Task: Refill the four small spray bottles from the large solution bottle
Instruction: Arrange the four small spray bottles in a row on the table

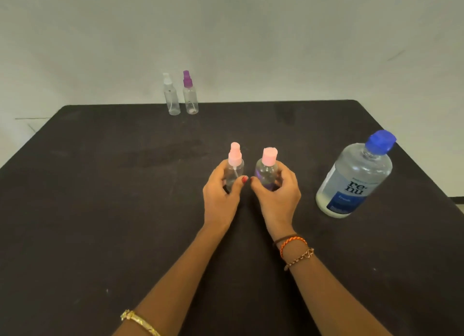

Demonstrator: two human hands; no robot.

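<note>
On matte black table (100,210): left hand (221,197) clamps clear pink-topped sprayer (235,164), right hand (278,195) clamps pink-capped bottle (267,167); large solution bottle (356,177) near right edge; two clear sprayers (180,94) at far edge.

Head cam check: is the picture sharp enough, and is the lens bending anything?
Head view: soft, even light with no hard shadows; the re-nu label on the large solution bottle is readable, its small print blurred. Wide-angle bend leans that bottle outward and curves the table edges. The left hand and right hand are fairly sharp.
</note>
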